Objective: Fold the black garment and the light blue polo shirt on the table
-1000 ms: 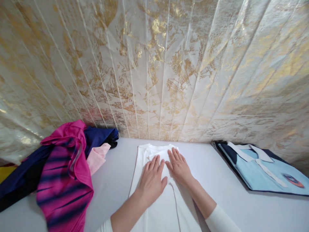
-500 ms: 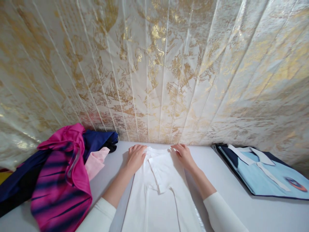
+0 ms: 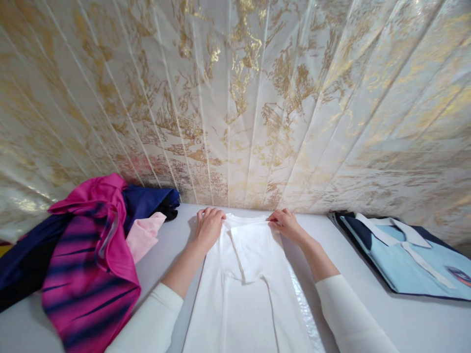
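Note:
A white shirt (image 3: 250, 304) lies lengthwise in front of me, its sides folded inward and its neck end pointing at the wall. At that end's left corner, my left hand (image 3: 210, 226) is closed, the fingers pressed together on the cloth. My right hand (image 3: 287, 225) pinches the right corner between thumb and fingers. A folded flap of the white cloth lies across the upper middle between my hands. Along the shirt's right edge, a strip of shiny silvery material (image 3: 302, 306) shows from underneath.
On the left a loose heap holds a pink and navy striped garment (image 3: 91, 274), dark blue cloth (image 3: 145, 203) and pale pink cloth (image 3: 145, 235). Folded light-blue polo shirts (image 3: 412, 260) are stacked on the right. Behind the white table (image 3: 371, 323) rises a gold-patterned wall covering (image 3: 239, 113).
My right hand has shifted slightly right and now pinches the corner of the shirt. More of the shiny strip shows at the right edge. The camera view has tilted slightly.

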`<action>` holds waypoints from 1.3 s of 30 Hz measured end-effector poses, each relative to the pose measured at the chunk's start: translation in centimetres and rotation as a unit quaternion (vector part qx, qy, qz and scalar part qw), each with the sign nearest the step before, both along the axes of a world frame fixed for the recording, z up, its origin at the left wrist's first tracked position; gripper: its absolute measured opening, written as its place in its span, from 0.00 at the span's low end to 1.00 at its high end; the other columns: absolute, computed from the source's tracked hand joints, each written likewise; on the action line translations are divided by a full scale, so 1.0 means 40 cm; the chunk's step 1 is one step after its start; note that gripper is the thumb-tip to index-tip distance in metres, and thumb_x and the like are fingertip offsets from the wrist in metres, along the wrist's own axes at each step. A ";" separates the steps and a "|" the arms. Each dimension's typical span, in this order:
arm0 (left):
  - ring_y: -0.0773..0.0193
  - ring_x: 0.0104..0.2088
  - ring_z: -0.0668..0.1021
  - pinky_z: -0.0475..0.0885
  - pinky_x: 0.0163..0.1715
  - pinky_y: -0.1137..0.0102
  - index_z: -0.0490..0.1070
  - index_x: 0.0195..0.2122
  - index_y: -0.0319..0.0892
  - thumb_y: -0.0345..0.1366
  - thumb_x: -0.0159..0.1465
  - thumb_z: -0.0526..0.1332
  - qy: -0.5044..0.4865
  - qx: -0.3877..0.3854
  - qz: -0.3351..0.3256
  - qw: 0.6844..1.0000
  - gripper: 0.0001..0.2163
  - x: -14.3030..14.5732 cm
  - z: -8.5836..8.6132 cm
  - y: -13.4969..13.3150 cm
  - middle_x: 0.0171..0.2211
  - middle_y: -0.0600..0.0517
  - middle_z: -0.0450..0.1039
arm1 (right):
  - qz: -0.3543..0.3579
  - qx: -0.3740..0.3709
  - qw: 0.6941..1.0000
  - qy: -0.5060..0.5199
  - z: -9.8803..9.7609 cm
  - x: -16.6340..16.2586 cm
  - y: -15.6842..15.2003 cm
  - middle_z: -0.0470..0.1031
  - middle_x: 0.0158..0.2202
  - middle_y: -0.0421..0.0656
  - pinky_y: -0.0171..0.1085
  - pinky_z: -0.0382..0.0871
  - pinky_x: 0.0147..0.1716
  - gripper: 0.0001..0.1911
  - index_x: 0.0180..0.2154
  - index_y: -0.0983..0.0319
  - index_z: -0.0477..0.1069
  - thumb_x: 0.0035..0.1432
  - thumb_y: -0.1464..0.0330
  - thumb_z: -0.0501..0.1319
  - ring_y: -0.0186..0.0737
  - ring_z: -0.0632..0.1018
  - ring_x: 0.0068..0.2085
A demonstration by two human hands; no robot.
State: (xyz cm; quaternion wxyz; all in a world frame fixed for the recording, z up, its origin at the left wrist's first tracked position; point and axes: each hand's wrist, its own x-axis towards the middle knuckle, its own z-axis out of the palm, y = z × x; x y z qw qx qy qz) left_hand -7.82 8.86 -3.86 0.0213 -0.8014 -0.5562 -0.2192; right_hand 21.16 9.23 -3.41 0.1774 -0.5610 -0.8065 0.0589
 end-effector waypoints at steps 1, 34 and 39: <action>0.56 0.45 0.69 0.55 0.49 0.58 0.70 0.35 0.44 0.29 0.65 0.55 -0.001 0.004 0.002 1.000 0.06 -0.001 -0.001 0.002 0.39 0.50 0.74 | -0.003 0.005 1.000 -0.003 0.002 0.000 0.000 0.76 0.36 0.44 0.44 0.58 0.43 0.07 0.36 0.59 0.75 0.59 0.67 0.58 0.46 0.69 0.42; 0.61 0.44 0.71 0.65 0.41 0.67 0.70 0.42 0.44 0.29 0.67 0.55 0.066 -0.008 -0.361 0.930 0.06 0.273 0.042 -0.259 0.49 0.51 0.67 | -0.026 -0.011 0.996 0.085 -0.027 0.021 0.030 0.71 0.40 0.45 0.44 0.60 0.48 0.13 0.32 0.59 0.75 0.60 0.61 0.54 0.44 0.69 0.43; 0.62 0.40 0.71 0.67 0.36 0.68 0.68 0.36 0.43 0.30 0.67 0.54 0.102 0.020 -0.361 0.927 0.05 0.307 0.028 -0.260 0.49 0.50 0.66 | -0.021 -0.008 0.995 0.094 -0.029 0.017 0.036 0.72 0.38 0.44 0.44 0.60 0.47 0.14 0.31 0.59 0.74 0.60 0.59 0.55 0.44 0.69 0.42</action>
